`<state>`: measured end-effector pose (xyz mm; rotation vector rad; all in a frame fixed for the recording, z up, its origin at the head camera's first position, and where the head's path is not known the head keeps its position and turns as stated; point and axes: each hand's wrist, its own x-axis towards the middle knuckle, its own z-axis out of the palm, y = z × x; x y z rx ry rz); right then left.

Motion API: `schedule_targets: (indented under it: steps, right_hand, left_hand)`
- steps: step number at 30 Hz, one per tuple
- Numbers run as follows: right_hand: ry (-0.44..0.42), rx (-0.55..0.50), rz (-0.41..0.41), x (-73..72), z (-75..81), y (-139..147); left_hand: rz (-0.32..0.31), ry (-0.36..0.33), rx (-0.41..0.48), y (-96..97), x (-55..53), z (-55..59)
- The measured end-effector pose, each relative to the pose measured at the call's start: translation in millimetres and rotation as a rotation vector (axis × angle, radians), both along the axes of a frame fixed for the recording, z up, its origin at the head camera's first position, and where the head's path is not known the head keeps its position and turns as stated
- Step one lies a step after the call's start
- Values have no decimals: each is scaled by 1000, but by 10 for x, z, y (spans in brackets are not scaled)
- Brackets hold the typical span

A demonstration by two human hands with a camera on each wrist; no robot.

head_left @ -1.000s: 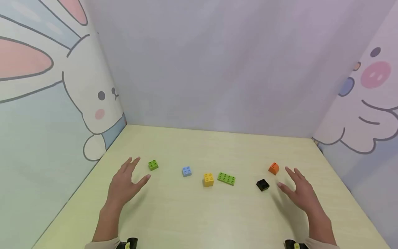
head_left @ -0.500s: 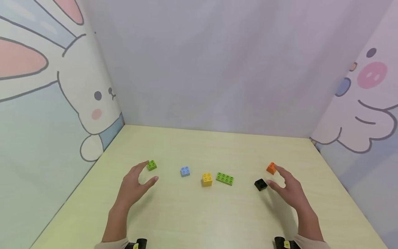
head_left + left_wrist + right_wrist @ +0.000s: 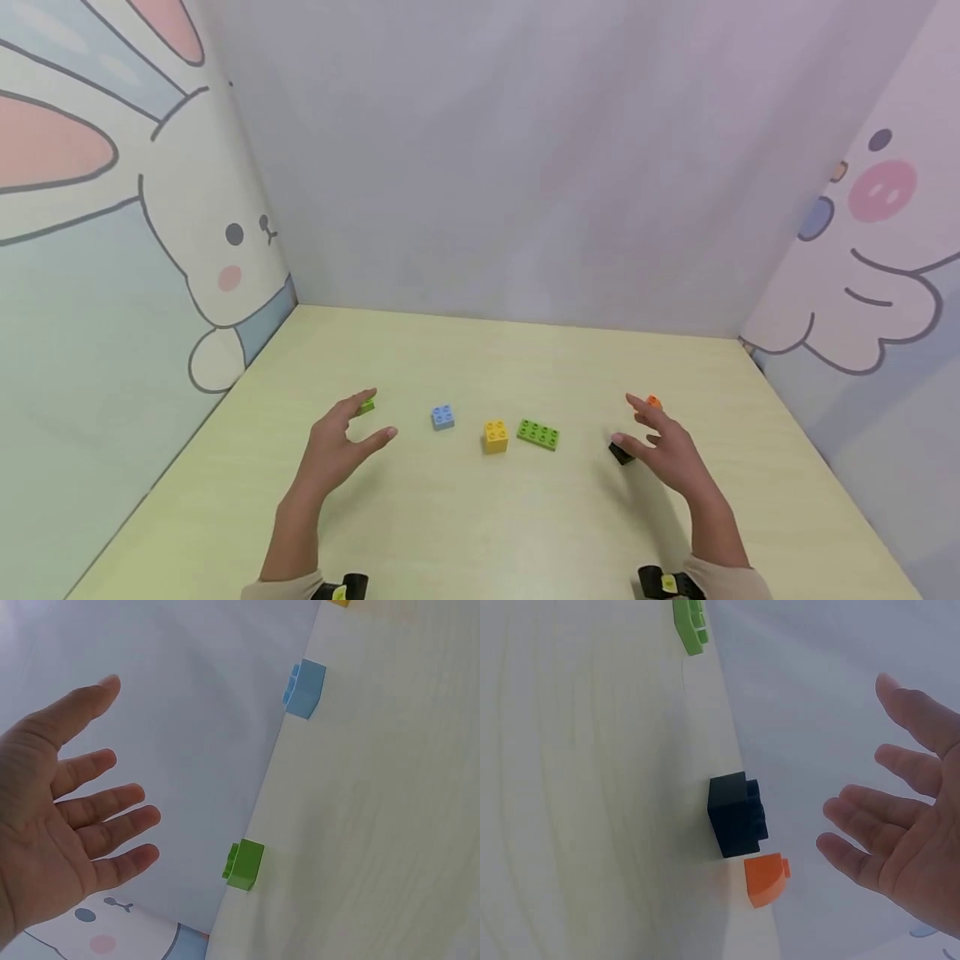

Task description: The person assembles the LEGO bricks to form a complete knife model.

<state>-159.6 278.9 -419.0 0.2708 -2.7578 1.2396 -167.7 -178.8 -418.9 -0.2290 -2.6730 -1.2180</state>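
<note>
My left hand (image 3: 337, 448) hovers above the table with thumb and fingers spread, holding nothing. In the head view its fingers partly cover a small green brick (image 3: 367, 406); the left wrist view shows that green brick (image 3: 246, 865) apart from the hand. My right hand (image 3: 665, 450) also hangs in the air, fingers extended and nothing in them. Beneath it, partly covered in the head view, lie a black brick (image 3: 621, 454) and an orange brick (image 3: 654, 402) with a curved side. The right wrist view has the black brick (image 3: 735, 815) and orange brick (image 3: 765, 879) clear of the fingers.
Between the hands, a light blue brick (image 3: 442, 417), a yellow brick (image 3: 495, 437) and a longer green brick (image 3: 538, 434) stand on the pale wooden table (image 3: 480, 525). A grey cloth wall (image 3: 480, 167) rises at the back, with cartoon-printed panels at both sides.
Both hands have moved inward, the left to the right and the right to the left, over the outer bricks. The bricks keep their places on the table; the head view has shifted slightly.
</note>
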Motion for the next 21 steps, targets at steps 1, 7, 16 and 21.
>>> schedule_targets:
  steps: [1, 7, 16, 21]
  right_hand:
    - [-5, -10, 2, -7, -3, -19]
    - [-91, -140, 50, -60, -137, -129]
    - [-115, -310, 144, -201, -170, -323]
    - [-150, -345, 155, -299, -192, -451]
  left_hand:
    - [-8, -9, 20, 14, -2, 1]
    - [-54, -66, 106, 140, 9, -13]
    - [-148, -94, 256, 352, -71, -28]
    - [-170, -140, 290, 493, -126, -41]
